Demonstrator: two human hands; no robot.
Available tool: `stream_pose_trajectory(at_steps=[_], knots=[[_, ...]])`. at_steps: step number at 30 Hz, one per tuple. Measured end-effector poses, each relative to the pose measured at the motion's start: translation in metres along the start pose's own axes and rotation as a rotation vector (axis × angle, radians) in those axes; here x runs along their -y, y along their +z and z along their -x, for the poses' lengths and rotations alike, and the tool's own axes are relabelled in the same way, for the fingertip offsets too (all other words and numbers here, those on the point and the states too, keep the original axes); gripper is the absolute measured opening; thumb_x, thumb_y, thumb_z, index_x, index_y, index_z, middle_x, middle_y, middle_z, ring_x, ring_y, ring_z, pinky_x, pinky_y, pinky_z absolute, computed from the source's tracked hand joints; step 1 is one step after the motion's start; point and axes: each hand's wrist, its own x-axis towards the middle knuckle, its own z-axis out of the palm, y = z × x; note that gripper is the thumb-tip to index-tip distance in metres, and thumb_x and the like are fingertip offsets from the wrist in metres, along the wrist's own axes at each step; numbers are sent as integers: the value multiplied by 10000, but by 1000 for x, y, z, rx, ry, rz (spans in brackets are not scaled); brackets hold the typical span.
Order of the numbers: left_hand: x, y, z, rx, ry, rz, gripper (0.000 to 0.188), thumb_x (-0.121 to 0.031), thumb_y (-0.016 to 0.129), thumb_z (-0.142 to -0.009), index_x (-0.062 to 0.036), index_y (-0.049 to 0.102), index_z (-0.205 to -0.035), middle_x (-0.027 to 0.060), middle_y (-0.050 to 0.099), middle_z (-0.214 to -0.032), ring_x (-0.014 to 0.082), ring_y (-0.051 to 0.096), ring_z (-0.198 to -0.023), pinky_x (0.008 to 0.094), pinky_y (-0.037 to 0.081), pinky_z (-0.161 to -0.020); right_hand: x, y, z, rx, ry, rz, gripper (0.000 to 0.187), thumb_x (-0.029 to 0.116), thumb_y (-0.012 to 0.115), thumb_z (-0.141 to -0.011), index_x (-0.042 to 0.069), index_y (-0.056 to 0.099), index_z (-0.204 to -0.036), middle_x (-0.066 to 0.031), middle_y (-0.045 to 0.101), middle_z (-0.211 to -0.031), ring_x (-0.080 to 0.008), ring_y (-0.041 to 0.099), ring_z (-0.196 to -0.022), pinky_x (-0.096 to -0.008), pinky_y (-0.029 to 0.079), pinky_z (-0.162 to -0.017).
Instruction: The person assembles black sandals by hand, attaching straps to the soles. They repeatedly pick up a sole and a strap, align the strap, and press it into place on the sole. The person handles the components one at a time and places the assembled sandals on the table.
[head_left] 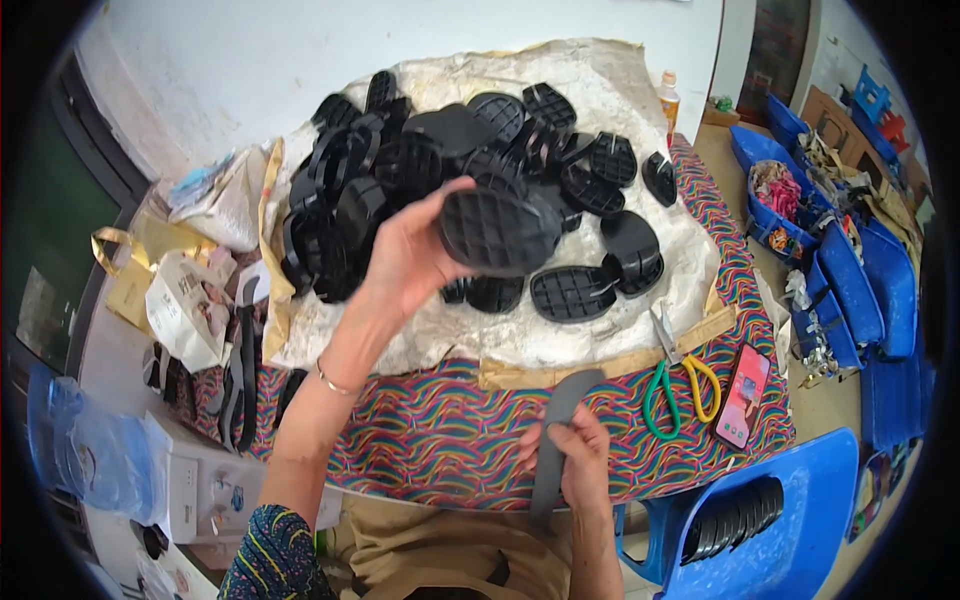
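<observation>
Over the middle of a white sheet (690, 240), the left hand (412, 250) grips a black grid-patterned piece (497, 232) by its left end, with similar black pieces (395, 160) heaped on the sheet behind it. At the near edge of the wavy-patterned cloth (430, 430), the right hand (582, 455) closes around a dark grey strip (564, 398), thumb on top. To its right lie scissors (676, 357) with green and yellow handles, then a phone (743, 397) with a lit pink screen.
</observation>
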Motion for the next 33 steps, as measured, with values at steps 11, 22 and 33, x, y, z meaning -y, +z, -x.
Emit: stream_pose_trajectory(at_steps=[11,22,33], knots=[[111,-10,175,-174,-34,183,558,-203,458,-871,-20,416,-1396,133,493,-1372,250,476,-1293,414,352,-1101,25,-17,32,-265,-63,-149,215,209,556,-951,15,541,-1042,-80,561,-665,-155,514,-435,-265,413,-348],[124,-41,227,-457,21,-804,568,-35,774,-795,-111,426,-1237,10,532,-858,72,533,-708,252,435,-587,97,11,132,-505,-754,451,242,210,523,-995,-22,551,-933,-47,386,-548,-115,318,-401,-245,283,-372],[127,-33,214,-146,174,-1077,359,-176,731,-846,-56,551,-1133,142,597,-941,307,596,-851,406,480,-719,2,6,52,-236,-105,973,130,129,573,-960,14,621,-1000,-58,601,-613,-103,508,-442,-227,384,-407]])
